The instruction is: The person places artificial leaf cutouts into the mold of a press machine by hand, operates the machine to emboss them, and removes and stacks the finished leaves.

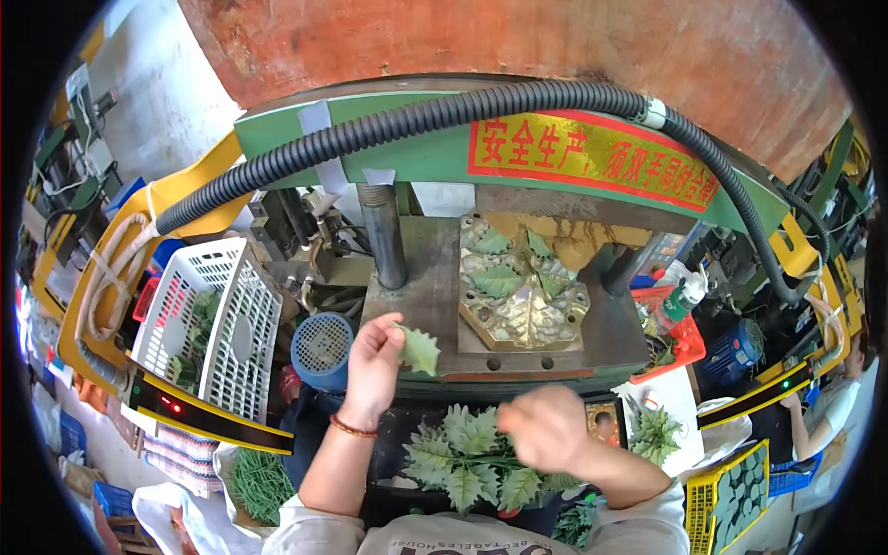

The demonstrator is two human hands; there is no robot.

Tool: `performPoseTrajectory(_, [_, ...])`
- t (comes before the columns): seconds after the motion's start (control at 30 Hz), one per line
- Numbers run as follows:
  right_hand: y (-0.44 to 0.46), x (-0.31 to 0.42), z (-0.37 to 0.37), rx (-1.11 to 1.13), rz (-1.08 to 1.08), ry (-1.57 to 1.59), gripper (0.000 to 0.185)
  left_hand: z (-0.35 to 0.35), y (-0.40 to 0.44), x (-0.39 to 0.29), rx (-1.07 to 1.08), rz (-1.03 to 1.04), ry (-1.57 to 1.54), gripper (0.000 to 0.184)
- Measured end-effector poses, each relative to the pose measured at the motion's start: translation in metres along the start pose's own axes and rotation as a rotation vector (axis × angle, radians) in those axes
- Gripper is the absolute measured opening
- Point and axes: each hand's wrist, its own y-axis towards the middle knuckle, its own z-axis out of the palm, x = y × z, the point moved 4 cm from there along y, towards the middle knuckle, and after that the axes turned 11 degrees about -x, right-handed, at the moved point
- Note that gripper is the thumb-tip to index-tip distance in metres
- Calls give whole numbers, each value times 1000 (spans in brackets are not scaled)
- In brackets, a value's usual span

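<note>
My left hand (374, 359) is raised in front of the press and pinches a green artificial leaf (421, 351) with a toothed edge. My right hand (548, 427), a little blurred, is over the bunch of artificial leaves (462, 453) on the dark surface near my body. Its fingers are curled in, and what they hold, if anything, is hidden. Beyond my hands, a brass-coloured leaf mould (524, 319) sits on the press bed (421, 319). Several green leaves (497, 280) lie on the mould's upper part.
A hose (398, 116) arches over the press. Sensor bars (208, 412) flank me on both sides. White baskets (250, 338) stand at left beside a blue motor (323, 351). A red tray (684, 344) and a yellow crate (731, 499) are at right. Another person's arm (814, 435) shows far right.
</note>
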Motion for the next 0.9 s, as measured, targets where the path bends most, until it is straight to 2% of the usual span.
performPoseTrajectory(0.07, [5, -29, -5, -6, 396, 64, 8, 17, -9, -1, 75, -110, -135, 25])
performPoseTrajectory(0.1, [1, -33, -3, -10, 394, 63, 8, 29, -24, -2, 79, -106, -134, 25])
performPoseTrajectory(0.17, [-21, -55, 5, -139, 911, 274, 5, 52, -60, -3, 245, -18, 12, 18])
performPoseTrajectory(0.2, [-21, -54, 6, -143, 911, 277, 5, 51, -60, -1, 246, -15, 16, 18])
performPoseTrajectory(0.33, [-29, -56, 14, -92, 1174, 571, 16, 53, -50, 19, 278, -16, 148, 10])
performPoseTrajectory(0.4, [-28, -80, 4, -124, 901, 519, 11, 68, -34, 4, 332, 60, 253, 10])
performPoseTrajectory(0.43, [-6, -93, -8, -52, 711, 208, 9, 81, -22, -6, 339, 60, 259, 10])
performPoseTrajectory(0.5, [12, -135, -17, -122, 461, -167, 15, 119, -5, -28, 613, 418, 666, 9])
performPoseTrajectory(0.53, [5, -150, -17, -126, 459, -171, 15, 135, 2, -28, 655, 523, 740, 11])
performPoseTrajectory(0.57, [-3, -167, -13, -24, 467, -249, 17, 149, 7, -22, 694, 633, 812, 17])
performPoseTrajectory(0.6, [-11, -184, -7, 77, 471, -326, 20, 155, 14, -11, 695, 644, 809, 17])
performPoseTrajectory(0.67, [-21, -204, 1, 288, 484, -475, 24, 164, 23, 7, 604, 1114, 1291, 22])
performPoseTrajectory(0.7, [-18, -205, -3, 286, 479, -478, 24, 165, 20, 4, 601, 1119, 1288, 22])
performPoseTrajectory(0.83, [-12, -186, -18, 63, 330, -418, 29, 144, -24, -9, 654, 1487, 1109, 22])
performPoseTrajectory(0.9, [-22, -184, -11, 93, 338, -412, 29, 136, -31, -1, 680, 1477, 1195, 22])
